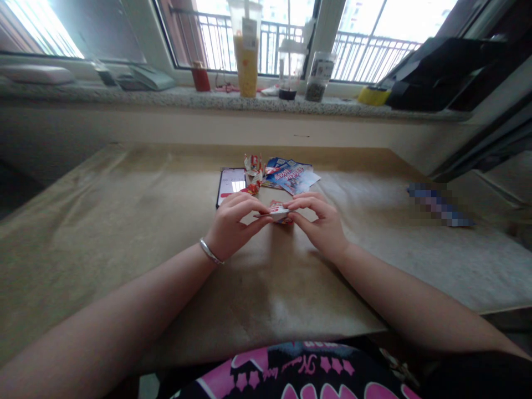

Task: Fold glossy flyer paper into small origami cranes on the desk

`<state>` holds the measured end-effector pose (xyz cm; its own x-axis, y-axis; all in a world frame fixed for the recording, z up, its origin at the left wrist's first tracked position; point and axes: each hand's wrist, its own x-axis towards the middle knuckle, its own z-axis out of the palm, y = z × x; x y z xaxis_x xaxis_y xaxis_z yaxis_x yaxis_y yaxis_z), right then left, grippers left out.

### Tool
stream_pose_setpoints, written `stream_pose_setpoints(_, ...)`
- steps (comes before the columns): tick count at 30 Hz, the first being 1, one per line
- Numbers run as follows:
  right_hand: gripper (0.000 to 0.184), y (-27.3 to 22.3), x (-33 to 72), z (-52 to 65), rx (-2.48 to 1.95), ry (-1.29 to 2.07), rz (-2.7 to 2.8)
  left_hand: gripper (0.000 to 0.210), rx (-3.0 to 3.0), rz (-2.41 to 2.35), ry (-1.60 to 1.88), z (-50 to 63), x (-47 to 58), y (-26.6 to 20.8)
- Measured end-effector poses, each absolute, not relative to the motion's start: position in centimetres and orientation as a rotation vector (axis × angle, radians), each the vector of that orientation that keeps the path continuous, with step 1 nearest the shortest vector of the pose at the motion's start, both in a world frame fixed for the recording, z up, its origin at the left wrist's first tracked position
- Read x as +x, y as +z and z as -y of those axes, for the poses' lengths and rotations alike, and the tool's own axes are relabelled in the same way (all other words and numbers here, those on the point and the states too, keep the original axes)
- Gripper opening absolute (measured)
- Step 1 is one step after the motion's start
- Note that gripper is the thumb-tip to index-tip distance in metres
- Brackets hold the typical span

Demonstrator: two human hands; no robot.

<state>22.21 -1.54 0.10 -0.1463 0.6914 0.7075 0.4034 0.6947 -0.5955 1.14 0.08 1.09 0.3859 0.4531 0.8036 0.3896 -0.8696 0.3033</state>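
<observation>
My left hand (239, 220) pinches the left end of a small folded piece of red-and-white printed paper (279, 210) between thumb and fingertips. At its right end my right hand (318, 221) grips the same paper in a like pinch. The paper is held just above the middle of the table, and its exact shape is partly covered by my fingers. Close behind my left hand lies a phone (226, 185) with its screen lit. Crumpled or folded red-and-white paper pieces (253, 172) sit beside the phone. Several blue printed sheets (293, 174) lie fanned out just beyond my right hand.
A cream cover spreads over the table (137, 238). At the right lies a blurred blue item (438, 205). Along the stone windowsill (199, 102) stand a tall cup of yellow contents (247, 64), a red container (200, 77), clear jars, yellow tape (373, 95) and a black bag (440, 75).
</observation>
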Motion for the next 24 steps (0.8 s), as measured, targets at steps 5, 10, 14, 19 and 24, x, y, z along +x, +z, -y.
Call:
stream_pose_setpoints(5,0.009,0.16,21.93,1.60,-0.829,0.401,1.739,0.013,2.464,-0.782,1.521,0.03,1.28,1.14)
stream_pose_setpoints(10,0.007,0.34,21.74,1.75,-0.805,0.405,1.746,0.014,2.449,-0.799,1.574,0.22,1.33,1.35)
stream_pose_setpoints(14,0.009,0.32,21.77,1.80,-0.787,0.372,1.744,0.014,2.452,-0.808,1.580,0.26,1.41,1.31)
stream_pose_setpoints(19,0.010,0.39,21.83,1.76,-0.791,0.339,1.760,0.012,2.480,-0.781,1.594,0.06,1.42,1.04)
stream_pose_setpoints(24,0.005,0.61,21.85,1.79,-0.783,0.279,1.830,0.011,2.640,-0.826,1.558,0.15,1.40,1.09)
